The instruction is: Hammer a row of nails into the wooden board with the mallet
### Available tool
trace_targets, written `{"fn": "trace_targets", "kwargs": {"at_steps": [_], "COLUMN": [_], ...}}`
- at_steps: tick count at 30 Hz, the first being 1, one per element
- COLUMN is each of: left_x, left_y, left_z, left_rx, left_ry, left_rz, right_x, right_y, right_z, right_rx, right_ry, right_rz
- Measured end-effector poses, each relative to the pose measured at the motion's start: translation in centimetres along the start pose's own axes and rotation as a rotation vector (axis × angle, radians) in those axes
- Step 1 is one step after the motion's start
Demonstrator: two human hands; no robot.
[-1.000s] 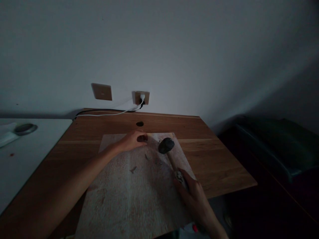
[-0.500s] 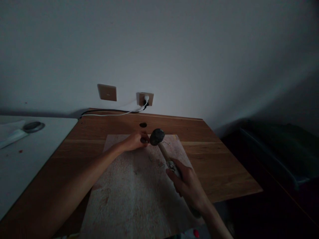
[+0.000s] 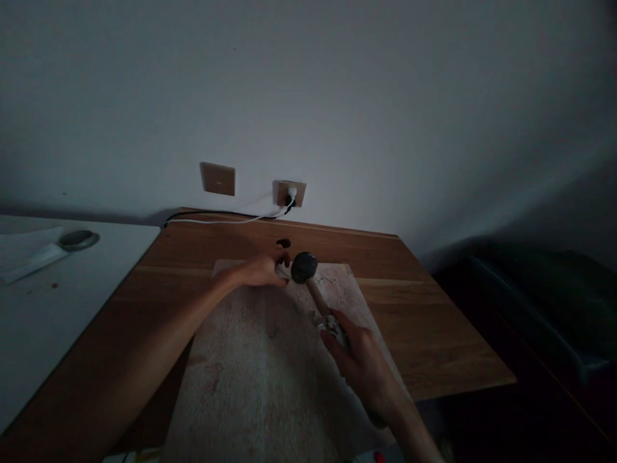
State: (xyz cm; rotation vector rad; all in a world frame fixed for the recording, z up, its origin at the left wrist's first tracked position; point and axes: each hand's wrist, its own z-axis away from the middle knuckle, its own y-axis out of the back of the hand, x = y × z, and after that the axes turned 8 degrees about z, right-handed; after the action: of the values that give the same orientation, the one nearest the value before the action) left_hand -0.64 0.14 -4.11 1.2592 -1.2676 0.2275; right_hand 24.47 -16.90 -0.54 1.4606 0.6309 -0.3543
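My right hand (image 3: 359,366) is wrapped round the wooden handle of a hammer (image 3: 313,292), whose dark round head sits just right of my left fingertips. My left hand (image 3: 263,269) rests at the far edge of a pale worn board (image 3: 250,379), fingers pinched on a small dark thing I cannot make out. A few small chips lie on the board near the hammer handle. The board lies on a brown wooden desk (image 3: 424,328).
A cable hole (image 3: 283,243) is in the desk behind my left hand. Two wall plates, one a socket (image 3: 291,193) with plugs and cables, are on the wall. A white table (image 3: 53,289) with a grey round object (image 3: 78,240) stands left. Dark furniture (image 3: 544,302) is right.
The hammer head swung left from the board's right part to just beside my left fingertips. My right hand moved up and left with it. My left hand stayed in place.
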Motion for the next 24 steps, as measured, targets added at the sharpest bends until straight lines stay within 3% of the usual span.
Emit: {"fn": "trace_targets", "kwargs": {"at_steps": [2, 5, 8, 11, 15, 20, 24], "left_x": [0.9, 2.7, 4.4, 5.2, 5.4, 5.2, 3.4], "left_y": [1.3, 1.9, 0.4, -1.7, -3.1, -2.3, -0.6], "left_z": [0.2, 0.4, 0.5, 0.6, 0.7, 0.7, 0.7], "left_rx": [-0.051, -0.261, -0.420, -0.473, -0.419, -0.363, -0.136], "left_ry": [0.041, 0.067, -0.025, -0.100, -0.120, -0.104, -0.059], "left_rz": [-0.074, -0.096, -0.042, -0.054, -0.183, -0.178, -0.090], "right_x": [0.1, 0.6, 1.8, 3.4, 5.1, 5.2, 4.7], "right_y": [-0.2, -0.2, 0.0, 0.2, 0.3, 0.1, 0.1], "right_z": [-0.1, 0.5, 1.9, 3.6, 4.7, 4.7, 4.8], "right_rx": [0.002, -0.039, -0.055, -0.060, -0.008, -0.032, 0.003], "right_ry": [-0.002, -0.078, -0.170, -0.216, -0.160, -0.160, -0.156], "right_rz": [-0.013, -0.059, -0.096, -0.099, -0.025, -0.024, -0.027]}}
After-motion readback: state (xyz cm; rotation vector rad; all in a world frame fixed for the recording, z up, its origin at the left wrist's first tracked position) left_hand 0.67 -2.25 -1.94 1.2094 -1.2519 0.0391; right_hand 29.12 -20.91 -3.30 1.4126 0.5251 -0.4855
